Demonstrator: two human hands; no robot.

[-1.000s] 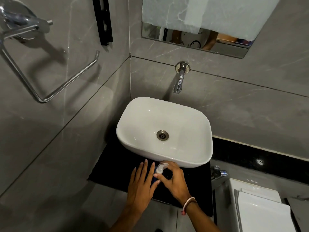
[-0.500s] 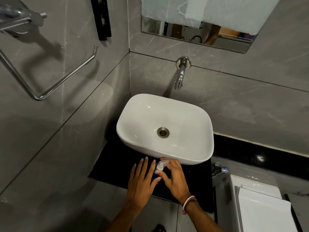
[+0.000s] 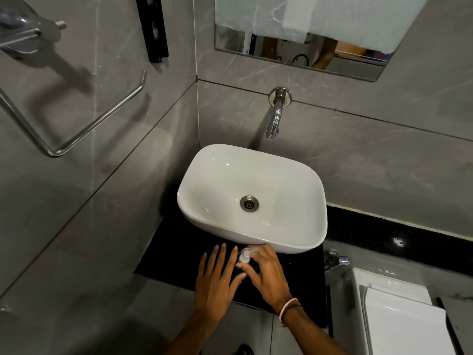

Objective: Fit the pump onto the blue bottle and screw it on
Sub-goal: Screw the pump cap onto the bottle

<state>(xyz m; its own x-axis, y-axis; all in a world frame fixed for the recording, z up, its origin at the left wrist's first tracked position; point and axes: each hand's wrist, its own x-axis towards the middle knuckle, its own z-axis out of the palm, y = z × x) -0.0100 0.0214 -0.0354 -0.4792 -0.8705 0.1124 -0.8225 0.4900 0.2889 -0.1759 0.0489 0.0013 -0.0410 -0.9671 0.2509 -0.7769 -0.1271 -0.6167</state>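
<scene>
The blue bottle (image 3: 236, 267) stands on the black counter (image 3: 174, 262) just in front of the white basin, mostly hidden between my hands. A clear white pump (image 3: 247, 254) sits on its top. My left hand (image 3: 217, 280) presses against the bottle's left side with the fingers stretched out and the thumb on its front. My right hand (image 3: 266, 272) has its fingers closed around the pump's collar from the right.
A white basin (image 3: 289, 201) with a metal drain fills the counter's back. A chrome tap (image 3: 275, 116) juts from the grey tiled wall. A towel ring (image 3: 76, 124) hangs left. A white toilet cistern (image 3: 399, 316) is at the lower right.
The view has tilted slightly, so the hands sit a little lower. My right fingers have shifted around the pump's collar; the left hand keeps its place on the bottle.
</scene>
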